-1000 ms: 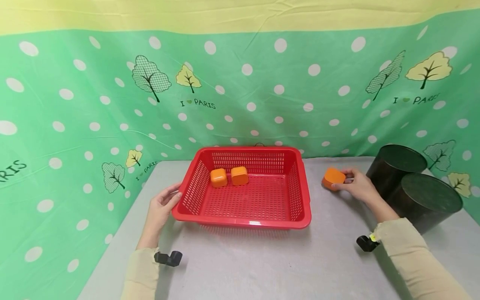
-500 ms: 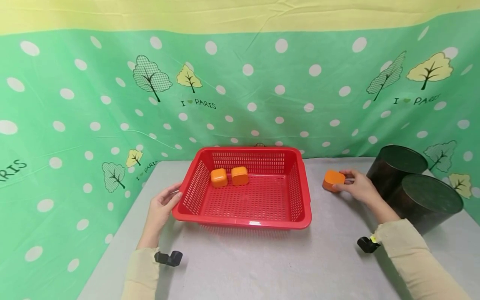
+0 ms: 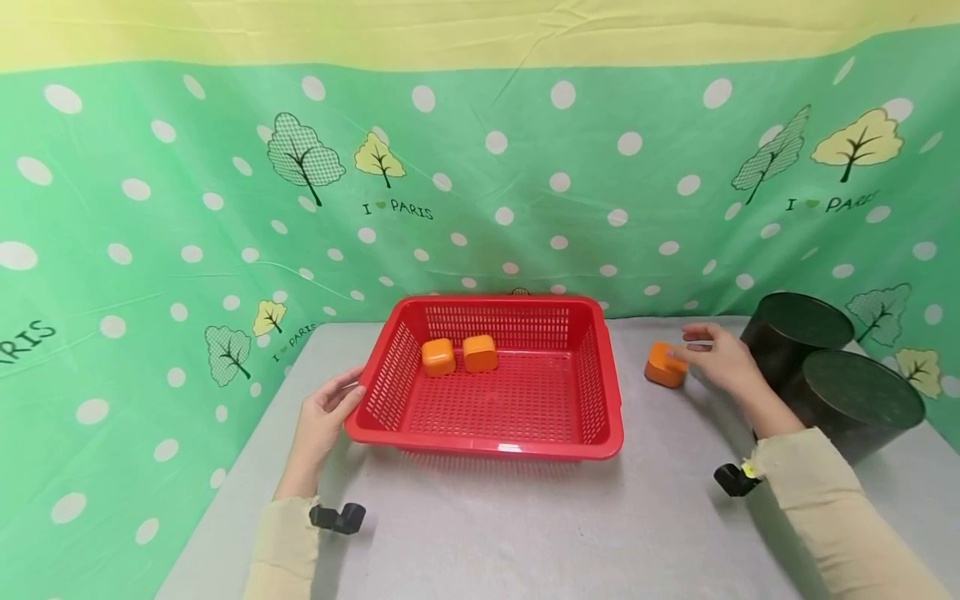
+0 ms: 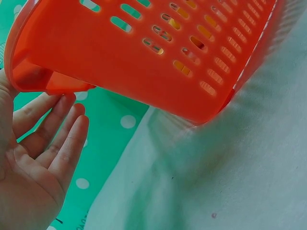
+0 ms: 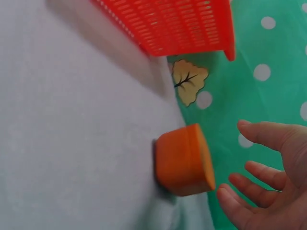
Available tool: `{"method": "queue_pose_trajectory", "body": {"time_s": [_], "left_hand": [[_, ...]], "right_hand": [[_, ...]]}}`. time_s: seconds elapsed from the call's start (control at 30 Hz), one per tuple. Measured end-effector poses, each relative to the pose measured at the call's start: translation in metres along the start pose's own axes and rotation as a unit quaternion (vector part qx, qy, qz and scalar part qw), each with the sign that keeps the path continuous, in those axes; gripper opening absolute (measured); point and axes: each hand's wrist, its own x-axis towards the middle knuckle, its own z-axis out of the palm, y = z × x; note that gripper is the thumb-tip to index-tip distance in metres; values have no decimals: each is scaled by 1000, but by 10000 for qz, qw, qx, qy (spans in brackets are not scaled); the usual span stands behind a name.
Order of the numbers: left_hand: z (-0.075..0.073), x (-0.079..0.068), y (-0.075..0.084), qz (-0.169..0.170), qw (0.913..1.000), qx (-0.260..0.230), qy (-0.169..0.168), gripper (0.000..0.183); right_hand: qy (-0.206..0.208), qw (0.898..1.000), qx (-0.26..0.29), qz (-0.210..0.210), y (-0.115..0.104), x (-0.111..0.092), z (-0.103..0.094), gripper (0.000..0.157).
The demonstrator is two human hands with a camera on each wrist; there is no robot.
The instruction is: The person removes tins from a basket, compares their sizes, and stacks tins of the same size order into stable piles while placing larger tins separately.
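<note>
A red plastic basket (image 3: 491, 448) with slotted walls sits on the table, two small orange boxes inside at its back left: a left box (image 3: 438, 357) and a right box (image 3: 480, 353). My left hand (image 3: 324, 417) holds the basket's left rim, thumb over it and fingers underneath; in the left wrist view those fingers (image 4: 67, 143) are fairly straight. A third orange box (image 3: 663, 367), round-cornered, stands on the table right of the basket. Beside it is my right hand (image 3: 723, 358). In the right wrist view its fingers are spread and a gap separates them from this box (image 5: 180, 160).
Two dark cylindrical containers, a back one (image 3: 798, 321) and a front one (image 3: 862, 400), stand at the right, close to my right forearm. Behind the grey-white table (image 3: 525, 533) hangs a green dotted curtain (image 3: 525, 192). A small black device (image 3: 337, 518) is strapped to each wrist.
My right hand has let go of the orange box on the table and lifted back slightly to the right, its fingers spreading. The left hand and the basket keep their place.
</note>
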Motion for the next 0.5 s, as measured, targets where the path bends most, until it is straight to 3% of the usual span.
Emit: {"method": "queue_pose_trajectory", "body": {"time_s": [0.5], "left_hand": [[1, -1, 2, -66, 9999, 91, -9, 53]], "right_hand": [[206, 9976, 505, -431, -53, 4, -9, 72]]}}
